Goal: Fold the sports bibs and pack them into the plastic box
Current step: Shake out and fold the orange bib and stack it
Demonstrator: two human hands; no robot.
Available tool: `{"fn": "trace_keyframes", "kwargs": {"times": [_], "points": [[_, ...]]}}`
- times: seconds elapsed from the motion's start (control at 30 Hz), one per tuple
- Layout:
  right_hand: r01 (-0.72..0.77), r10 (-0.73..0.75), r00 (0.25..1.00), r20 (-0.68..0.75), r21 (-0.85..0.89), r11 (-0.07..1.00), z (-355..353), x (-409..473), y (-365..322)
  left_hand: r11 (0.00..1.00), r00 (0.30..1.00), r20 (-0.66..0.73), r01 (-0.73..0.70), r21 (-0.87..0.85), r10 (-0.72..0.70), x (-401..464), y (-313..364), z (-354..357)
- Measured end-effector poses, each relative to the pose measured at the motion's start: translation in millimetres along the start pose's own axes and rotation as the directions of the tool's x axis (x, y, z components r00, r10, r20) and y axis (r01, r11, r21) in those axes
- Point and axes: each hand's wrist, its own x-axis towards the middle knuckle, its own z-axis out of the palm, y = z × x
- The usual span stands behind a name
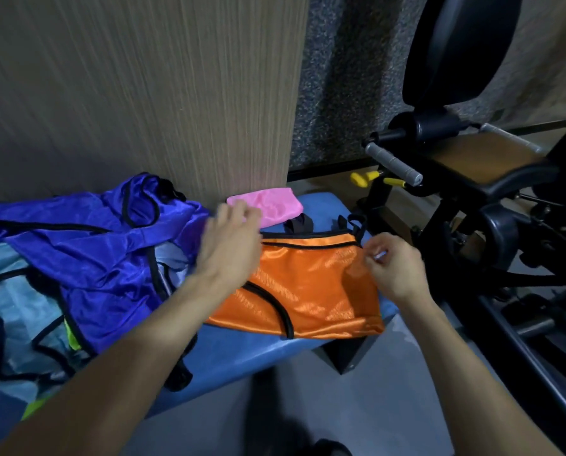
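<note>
Orange bib [311,291] folded on blue bench [242,357], no legible writing; left hand [232,248] flat, right hand [395,268] grip pinching its edge.

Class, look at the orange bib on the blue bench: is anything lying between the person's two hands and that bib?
Nothing visible is in the way. The left hand is over the left edge of the orange bib, and the right hand is at its upper right corner. The purple bib and pink bib lie alongside it.
</note>
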Motion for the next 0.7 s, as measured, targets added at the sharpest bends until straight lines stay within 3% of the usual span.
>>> {"fn": "trace_keyframes", "kwargs": {"times": [0.07,0.1,0.17,0.23,0.4,0.5,0.63,0.7], "points": [[-0.047,0.047,0.999,0.004,0.0,0.999,5.0,11.1,10.1,0.939,0.967,0.109,-0.19,-0.288,0.229,-12.2,38.7,-2.3],[-0.046,0.046,0.999,0.021,-0.012,0.999,9.2,14.4,11.8,0.905,0.928,0.219,-0.207,-0.371,0.302,-17.1,58.5,0.5],[-0.013,0.016,0.999,0.04,-0.062,0.998,15.5,19.9,10.5,0.913,0.854,0.378,-0.234,-0.335,0.358,-23.2,84.4,15.0],[0.026,-0.023,0.999,0.038,-0.096,0.995,18.0,26.5,8.1,0.946,0.817,0.48,-0.241,-0.216,0.318,-27.7,88.2,32.2],[0.094,-0.076,0.99,0.121,-0.151,0.984,16.0,54.6,9.1,0.941,0.786,0.52,-0.301,-0.152,0.335,-38.0,71.9,54.2],[0.129,-0.09,0.963,0.254,-0.139,0.982,10.0,75.2,6.4,0.935,0.764,0.541,-0.313,-0.166,0.352,-38.6,69.4,55.7],[0.032,0.042,0.873,0.487,-0.142,0.989,6.8,101.8,6.9,0.93,0.76,0.537,-0.297,-0.215,0.367,-35.1,64.4,55.5],[-0.042,0.097,0.848,0.521,-0.116,0.992,10.4,105.2,10.0,0.943,0.805,0.496,-0.238,-0.235,0.326,-33.7,61.2,55.7]]}}
